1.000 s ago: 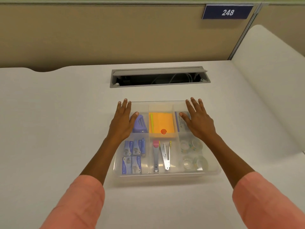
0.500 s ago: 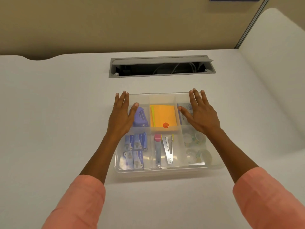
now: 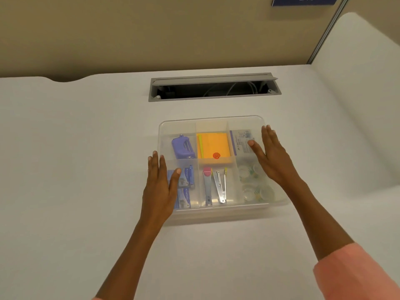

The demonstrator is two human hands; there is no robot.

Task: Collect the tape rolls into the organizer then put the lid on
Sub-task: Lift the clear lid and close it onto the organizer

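Observation:
A clear plastic organizer (image 3: 216, 213) sits on the white desk with its translucent lid (image 3: 212, 124) lying on top. Through the lid I see several tape rolls (image 3: 249, 172) in the front right compartment. My left hand (image 3: 159, 187) lies flat over the lid's left edge, fingers spread, near the front left compartment. My right hand (image 3: 272, 156) lies flat over the right side of the lid, fingers straight. Neither hand grips anything.
Other compartments hold a purple hole punch (image 3: 181, 146), orange sticky notes (image 3: 213, 146), blue staple boxes (image 3: 187, 180), metal staple removers (image 3: 216, 187) and a printed packet (image 3: 241, 141). An open grey cable hatch (image 3: 214, 86) lies behind the organizer. A partition wall stands at the back.
Both hands have slid back toward me along the lid, the left one from the far left corner to the front left. The camera view shifted slightly.

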